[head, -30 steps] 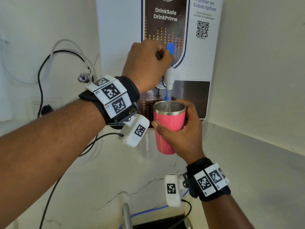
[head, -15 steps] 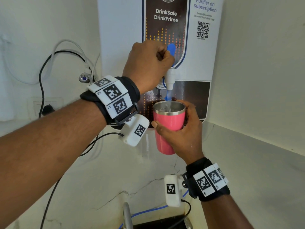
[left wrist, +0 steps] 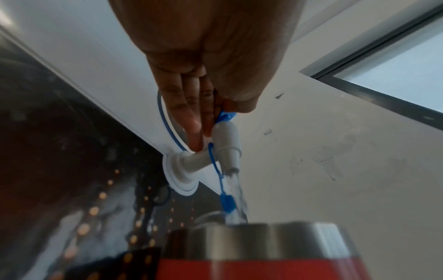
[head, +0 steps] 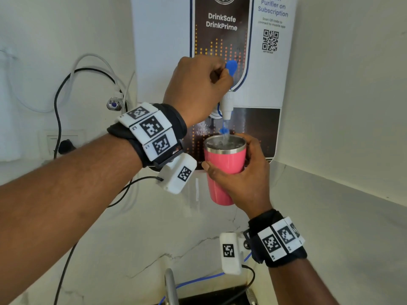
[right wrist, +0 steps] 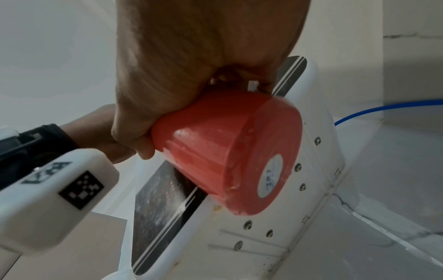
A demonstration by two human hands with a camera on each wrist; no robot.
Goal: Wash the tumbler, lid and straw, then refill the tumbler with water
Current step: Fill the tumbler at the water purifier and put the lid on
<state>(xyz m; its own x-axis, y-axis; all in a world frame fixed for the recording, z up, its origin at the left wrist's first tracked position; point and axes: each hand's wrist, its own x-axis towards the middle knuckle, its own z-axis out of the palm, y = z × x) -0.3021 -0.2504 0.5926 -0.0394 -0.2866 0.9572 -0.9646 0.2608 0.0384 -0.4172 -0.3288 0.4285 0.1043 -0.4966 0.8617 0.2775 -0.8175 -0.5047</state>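
Note:
A pink tumbler (head: 222, 164) with a steel rim stands upright in the air under the white tap (head: 227, 105) of a wall water purifier (head: 264, 62). My right hand (head: 242, 175) grips the tumbler round its body, seen from below in the right wrist view as tumbler (right wrist: 225, 151). My left hand (head: 198, 86) pinches the blue tap lever (head: 231, 67), also visible as lever (left wrist: 225, 115). Water (left wrist: 236, 199) streams from the tap (left wrist: 227, 144) into the tumbler (left wrist: 258, 240); the water level shows near the rim. No lid or straw is in view.
A blue tag (head: 224, 129) hangs beside the stream. Cables (head: 59, 111) loop over the wall to a socket at left. A marble counter (head: 330, 216) runs below and right. A steel faucet (head: 170, 285) and blue tube (head: 198, 281) lie at the bottom edge.
Both hands have kept their places. Water keeps running and the level in the tumbler has risen toward the rim.

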